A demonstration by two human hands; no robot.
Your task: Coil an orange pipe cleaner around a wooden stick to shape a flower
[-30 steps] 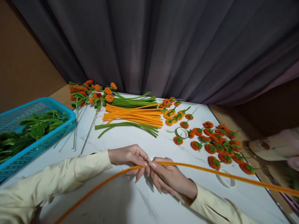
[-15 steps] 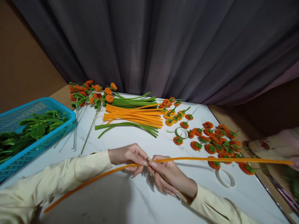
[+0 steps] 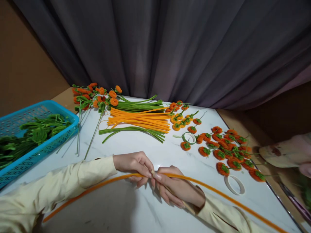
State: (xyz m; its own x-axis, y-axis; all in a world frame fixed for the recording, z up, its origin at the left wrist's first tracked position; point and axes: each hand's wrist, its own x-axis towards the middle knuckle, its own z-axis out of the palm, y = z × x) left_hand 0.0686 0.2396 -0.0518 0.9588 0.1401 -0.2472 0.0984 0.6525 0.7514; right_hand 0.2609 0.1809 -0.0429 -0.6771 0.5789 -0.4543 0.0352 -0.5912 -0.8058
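Observation:
My left hand pinches a long orange chenille stem between thumb and fingers near the middle of the table's front. Right beside it, fingertips almost touching, my right hand is closed on the same stem. A thin, pale wooden-looking stick also lies in my right hand, running from the fingertips back under the palm. The stem arches across both hands. Its left end hangs over my left sleeve, and the other half slopes down past my right forearm. Where the stem meets the stick is hidden by my fingertips.
Behind the hands lie orange chenille stems and green stems. Orange flower heads spread on the right, with green tape and a white roll. A blue basket stands left. Another person's hand is far right.
The right half of the orange stem has swung down from nearly level to a slope along my right forearm. Both hands sit slightly lower and still meet at the fingertips.

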